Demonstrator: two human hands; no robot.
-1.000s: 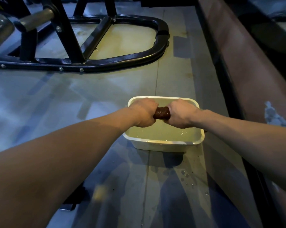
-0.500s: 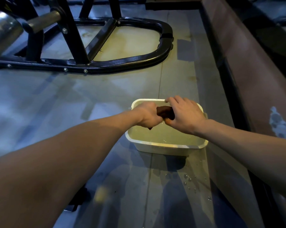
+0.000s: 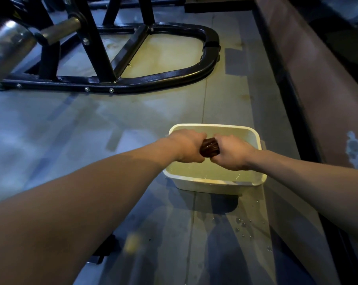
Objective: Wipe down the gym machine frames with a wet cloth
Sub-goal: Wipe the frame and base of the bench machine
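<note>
A dark brown wet cloth (image 3: 209, 147) is twisted into a tight roll above a white tub (image 3: 215, 187) of water on the floor. My left hand (image 3: 187, 146) grips the roll's left end and my right hand (image 3: 232, 153) grips its right end, fists close together. The black gym machine frame (image 3: 153, 82) lies on the floor at the far left, with upright struts and a curved base bar.
A shiny metal bar (image 3: 7, 48) juts in at the top left. A long dark reddish ledge (image 3: 317, 89) runs along the right. Water drops (image 3: 242, 225) spot the grey floor in front of the tub.
My right hand had opened over the cloth half a second ago; now it grips the roll's end again, and the cloth is twisted tight between both fists.
</note>
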